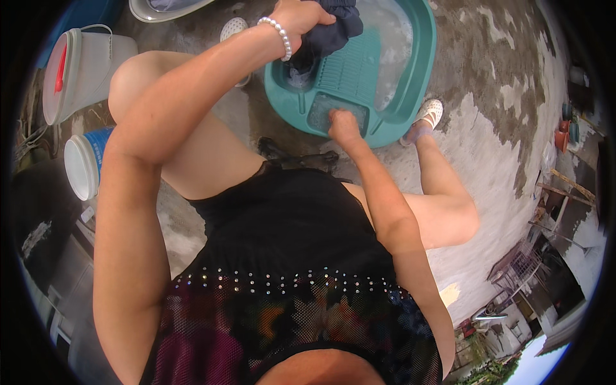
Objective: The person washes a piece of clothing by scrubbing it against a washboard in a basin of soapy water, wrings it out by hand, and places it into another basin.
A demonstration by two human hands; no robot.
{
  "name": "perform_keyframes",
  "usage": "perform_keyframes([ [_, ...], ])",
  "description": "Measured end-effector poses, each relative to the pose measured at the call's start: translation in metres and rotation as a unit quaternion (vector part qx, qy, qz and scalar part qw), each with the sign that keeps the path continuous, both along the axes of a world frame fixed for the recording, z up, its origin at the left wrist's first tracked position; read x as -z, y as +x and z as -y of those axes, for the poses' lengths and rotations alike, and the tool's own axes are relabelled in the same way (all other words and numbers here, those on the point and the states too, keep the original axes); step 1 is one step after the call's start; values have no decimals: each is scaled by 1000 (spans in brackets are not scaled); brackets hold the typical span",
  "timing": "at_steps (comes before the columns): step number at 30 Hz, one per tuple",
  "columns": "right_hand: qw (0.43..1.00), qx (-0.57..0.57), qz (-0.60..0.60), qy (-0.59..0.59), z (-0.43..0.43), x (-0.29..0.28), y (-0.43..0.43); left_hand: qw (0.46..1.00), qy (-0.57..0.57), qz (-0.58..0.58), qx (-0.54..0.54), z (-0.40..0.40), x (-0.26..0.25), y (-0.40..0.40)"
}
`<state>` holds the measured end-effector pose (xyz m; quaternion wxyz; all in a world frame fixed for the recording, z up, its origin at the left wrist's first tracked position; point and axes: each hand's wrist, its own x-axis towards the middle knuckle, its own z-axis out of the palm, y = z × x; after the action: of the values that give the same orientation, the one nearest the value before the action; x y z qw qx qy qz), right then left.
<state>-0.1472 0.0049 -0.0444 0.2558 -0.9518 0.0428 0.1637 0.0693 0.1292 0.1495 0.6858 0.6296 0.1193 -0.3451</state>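
Observation:
My left hand, with a string of pearl-like beads on the wrist, grips a dark navy garment. The cloth hangs over the left side of a green plastic washbasin, partly covering its ribbed washboard. Cloudy, sudsy water lies in the basin. My right hand is curled over the small compartment at the near end, where some water or suds show. Its fingers are hidden from above, so whether they hold anything is unclear.
A white bucket with a red item inside lies left, near a blue-and-white pail. Another basin is at the top edge. Wet, stained concrete surrounds me; a wire cage stands far right.

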Motion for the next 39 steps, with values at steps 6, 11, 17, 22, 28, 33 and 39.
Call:
perform_keyframes([
  [6, 933, 169, -218, 233, 39, -26, 7, 999, 43, 1, -16, 9, -14, -3],
  [11, 932, -118, -339, -47, 43, -102, -8, 996, 61, -4, -60, 9, -24, -2],
  [17, 953, -60, -298, -16, 24, -93, -1, 994, 67, -7, -89, 4, -25, -1],
  [22, 919, 176, -182, 304, 3, 8, 2, 997, 35, 2, -69, 10, -21, -2],
  [28, 995, 73, -9, -71, 40, -42, 37, 998, -28, -1, -53, 2, -6, 0],
  [33, 986, -117, 87, -76, -10, -61, -3, 999, -24, 1, -39, 5, -7, 3],
  [39, 965, -201, -19, -168, -11, -20, -22, 999, -5, -6, -52, 9, -12, 0],
])
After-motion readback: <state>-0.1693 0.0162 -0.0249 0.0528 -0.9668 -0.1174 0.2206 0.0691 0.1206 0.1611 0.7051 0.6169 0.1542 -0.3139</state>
